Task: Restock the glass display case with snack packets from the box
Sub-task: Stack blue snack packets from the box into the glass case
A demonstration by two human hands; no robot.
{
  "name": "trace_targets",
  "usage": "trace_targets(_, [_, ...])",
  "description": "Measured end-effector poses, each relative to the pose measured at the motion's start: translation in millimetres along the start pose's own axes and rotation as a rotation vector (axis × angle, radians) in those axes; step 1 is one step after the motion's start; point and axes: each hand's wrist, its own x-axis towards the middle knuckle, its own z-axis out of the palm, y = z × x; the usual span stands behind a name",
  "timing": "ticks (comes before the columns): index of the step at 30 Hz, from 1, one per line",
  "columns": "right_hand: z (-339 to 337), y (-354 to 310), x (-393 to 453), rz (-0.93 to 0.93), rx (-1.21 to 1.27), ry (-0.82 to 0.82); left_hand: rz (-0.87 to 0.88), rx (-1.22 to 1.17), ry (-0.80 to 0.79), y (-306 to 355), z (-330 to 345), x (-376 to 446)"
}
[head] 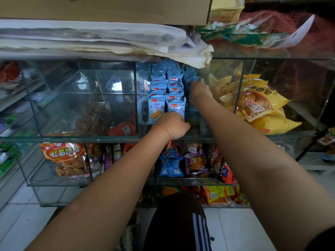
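Both arms reached into middle compartment of glass display case (137, 98). Blue snack packets (165, 95) stood upright in two rows against compartment's left wall, running from front edge to back. Left hand (173, 125) was at front edge, fingers curled downward just below front packets; whether it grasped anything could not be told. Right hand (199, 90) was deeper, at back right of compartment, fingertips among blue packets; grasp could not be told. Yellow bags (257, 105) filled compartment to right. Cardboard box (108, 8) sat on case's top.
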Motion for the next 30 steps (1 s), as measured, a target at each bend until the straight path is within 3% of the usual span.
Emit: trace_targets(30, [17.7,-1.5,15.2,-0.014,-0.070,-0.041,-0.007,0.016,0.052,1.2,1.8,-1.2])
